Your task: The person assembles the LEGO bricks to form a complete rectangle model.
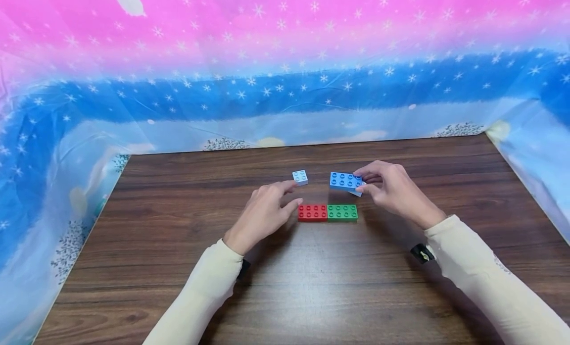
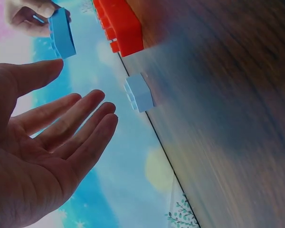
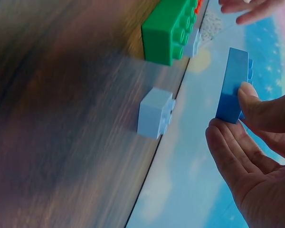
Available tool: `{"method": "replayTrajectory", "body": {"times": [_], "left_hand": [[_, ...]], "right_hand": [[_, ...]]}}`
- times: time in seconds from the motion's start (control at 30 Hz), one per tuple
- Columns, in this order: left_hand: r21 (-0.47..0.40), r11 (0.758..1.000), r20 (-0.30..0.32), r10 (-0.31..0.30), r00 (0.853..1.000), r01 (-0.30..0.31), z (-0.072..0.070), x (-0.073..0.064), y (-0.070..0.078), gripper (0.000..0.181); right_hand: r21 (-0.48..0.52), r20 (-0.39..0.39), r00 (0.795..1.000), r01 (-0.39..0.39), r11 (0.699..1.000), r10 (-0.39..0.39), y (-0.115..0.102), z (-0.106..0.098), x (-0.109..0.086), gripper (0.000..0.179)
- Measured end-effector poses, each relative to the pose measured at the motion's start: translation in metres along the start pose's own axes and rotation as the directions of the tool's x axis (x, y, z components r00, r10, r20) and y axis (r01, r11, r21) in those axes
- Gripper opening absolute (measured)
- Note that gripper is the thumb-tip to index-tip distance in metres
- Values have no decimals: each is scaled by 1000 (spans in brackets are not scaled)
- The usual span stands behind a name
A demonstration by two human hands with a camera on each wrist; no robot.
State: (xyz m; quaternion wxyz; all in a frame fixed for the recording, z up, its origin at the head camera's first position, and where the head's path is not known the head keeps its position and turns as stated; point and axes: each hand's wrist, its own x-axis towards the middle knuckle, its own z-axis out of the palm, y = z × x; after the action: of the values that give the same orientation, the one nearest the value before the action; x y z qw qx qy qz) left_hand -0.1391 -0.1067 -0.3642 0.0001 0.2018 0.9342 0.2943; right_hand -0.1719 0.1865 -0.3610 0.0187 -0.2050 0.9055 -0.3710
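Observation:
My right hand (image 1: 392, 191) pinches a blue eight-stud toy brick (image 1: 342, 180) by its right end, between thumb and fingers. In the right wrist view the blue brick (image 3: 233, 85) is held up above the table. Under it, a light blue brick (image 3: 153, 114) sits on the wood, mostly hidden in the head view. My left hand (image 1: 266, 206) holds nothing, its fingers extended and spread from the thumb. Just beyond its fingertips stands another small pale blue brick (image 1: 300, 176). Close to the left thumb lies a red brick (image 1: 312, 213), end to end with a green brick (image 1: 342, 213).
The brown wooden table (image 1: 311, 285) bears all the loose bricks. Behind it and along both sides hangs a pink and blue cloth (image 1: 285, 92) with snowflakes, meeting the table's back edge.

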Motion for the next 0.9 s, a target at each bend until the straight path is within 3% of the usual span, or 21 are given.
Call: {"method": "replayTrajectory", "body": {"times": [0.4, 0.9], "left_hand": [[-26, 1000, 19, 12, 1000, -11, 5, 7, 7, 43], [-35, 998, 65, 45, 997, -42, 15, 10, 11, 46]], "right_hand": [[-5, 32, 996, 81, 997, -81, -7, 15, -7, 27], [25, 100, 989, 103, 994, -105, -8, 31, -9, 29]]}}
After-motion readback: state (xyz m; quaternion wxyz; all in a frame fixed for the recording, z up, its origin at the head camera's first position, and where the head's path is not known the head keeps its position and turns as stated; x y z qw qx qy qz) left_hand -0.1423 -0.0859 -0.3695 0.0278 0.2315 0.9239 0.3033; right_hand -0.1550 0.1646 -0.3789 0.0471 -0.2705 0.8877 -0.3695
